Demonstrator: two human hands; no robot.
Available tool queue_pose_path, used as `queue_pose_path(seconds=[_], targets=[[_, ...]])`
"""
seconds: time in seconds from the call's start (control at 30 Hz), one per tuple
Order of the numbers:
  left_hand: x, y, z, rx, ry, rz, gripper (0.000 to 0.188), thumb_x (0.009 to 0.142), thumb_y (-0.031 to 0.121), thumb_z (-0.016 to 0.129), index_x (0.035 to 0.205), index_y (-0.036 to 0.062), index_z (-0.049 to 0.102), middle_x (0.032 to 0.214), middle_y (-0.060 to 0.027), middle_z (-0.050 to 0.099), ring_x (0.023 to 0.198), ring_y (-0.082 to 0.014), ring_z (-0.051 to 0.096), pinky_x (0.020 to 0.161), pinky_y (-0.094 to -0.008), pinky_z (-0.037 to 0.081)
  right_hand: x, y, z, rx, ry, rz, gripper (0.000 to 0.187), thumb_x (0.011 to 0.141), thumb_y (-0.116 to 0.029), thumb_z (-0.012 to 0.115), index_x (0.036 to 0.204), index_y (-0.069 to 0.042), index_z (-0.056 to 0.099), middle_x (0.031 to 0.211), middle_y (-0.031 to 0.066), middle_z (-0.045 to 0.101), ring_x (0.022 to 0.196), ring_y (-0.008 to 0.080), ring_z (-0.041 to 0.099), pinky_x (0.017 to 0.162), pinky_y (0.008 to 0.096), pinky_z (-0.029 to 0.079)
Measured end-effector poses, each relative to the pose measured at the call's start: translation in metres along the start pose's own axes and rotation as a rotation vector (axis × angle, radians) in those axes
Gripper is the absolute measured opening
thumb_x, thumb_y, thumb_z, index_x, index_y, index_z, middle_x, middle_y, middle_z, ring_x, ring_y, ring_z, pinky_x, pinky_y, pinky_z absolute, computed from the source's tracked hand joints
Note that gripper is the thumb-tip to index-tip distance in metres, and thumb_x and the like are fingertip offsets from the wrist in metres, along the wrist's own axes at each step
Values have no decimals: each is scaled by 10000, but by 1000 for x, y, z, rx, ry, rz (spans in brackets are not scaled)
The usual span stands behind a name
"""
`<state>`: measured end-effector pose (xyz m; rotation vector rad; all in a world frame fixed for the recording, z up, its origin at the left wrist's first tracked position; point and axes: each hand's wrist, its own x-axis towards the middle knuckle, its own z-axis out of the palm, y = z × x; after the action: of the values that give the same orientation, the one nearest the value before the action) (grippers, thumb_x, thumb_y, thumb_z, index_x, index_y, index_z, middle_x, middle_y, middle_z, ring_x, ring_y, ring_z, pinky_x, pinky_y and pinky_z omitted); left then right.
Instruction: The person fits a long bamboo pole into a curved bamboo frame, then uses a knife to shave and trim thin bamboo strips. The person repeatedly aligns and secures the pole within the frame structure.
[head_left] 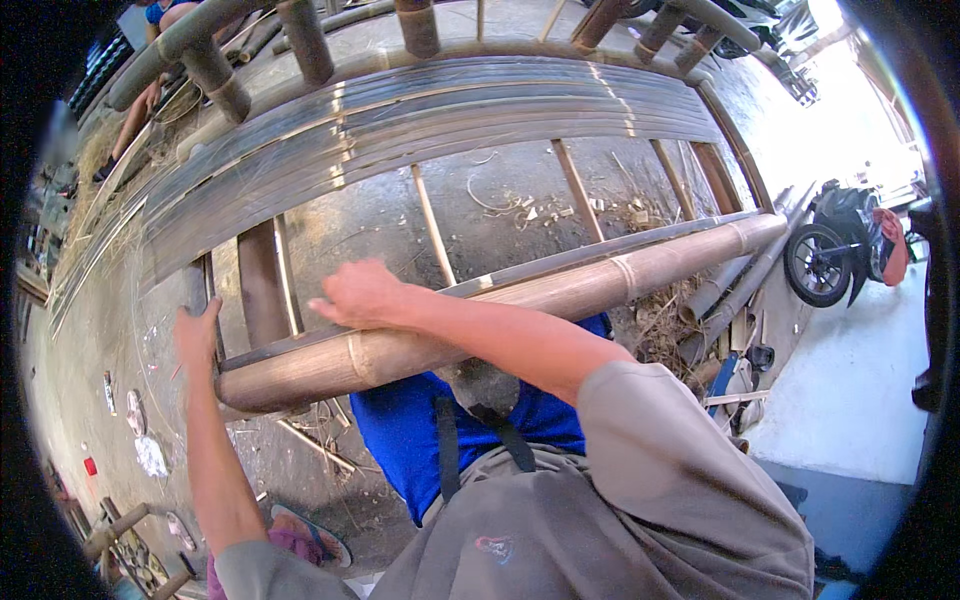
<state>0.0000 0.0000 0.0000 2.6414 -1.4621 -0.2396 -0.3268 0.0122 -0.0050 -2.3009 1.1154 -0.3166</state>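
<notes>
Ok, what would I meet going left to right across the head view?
White crumpled scrap, bare left hand, wide dark-brown flat crosspiece, bare right hand, thin pale straight crosspiece, black two-wheeled motorbike.

In mid-frame, open gaps lead down to the floor (515, 180) between the close-laid slats (440, 118) and the thick pole (560, 290). Thin sticks (432, 225) divide them. A broad board (262, 285) takes up room at centre left. The right hand (360, 295) blocks the near edge beside it; posts (305, 40) bar the top of the frame.
</notes>
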Motion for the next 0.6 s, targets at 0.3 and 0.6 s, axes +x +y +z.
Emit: queue_pose_path(seconds=[0.3, 0.6], targets=[[16, -15, 9, -34, -16, 40, 1016, 772, 651, 691, 1400, -122, 491, 1336, -357, 578, 1284, -460, 555, 1086, -485, 421, -52, 42, -52, 59, 566, -59, 356, 985, -389, 581, 965, -42, 662, 963, 201, 684, 864, 410, 683, 770, 516, 551], [23, -23, 20, -21, 84, 73, 944, 797, 616, 692, 1372, -112, 516, 1310, -347, 598, 1250, -468, 569, 1077, -490, 417, -181, 161, -113, -32, 156, 384, 552, 1000, -515, 498, 960, -14, 726, 899, 268, 708, 919, 451, 690, 874, 521, 538]])
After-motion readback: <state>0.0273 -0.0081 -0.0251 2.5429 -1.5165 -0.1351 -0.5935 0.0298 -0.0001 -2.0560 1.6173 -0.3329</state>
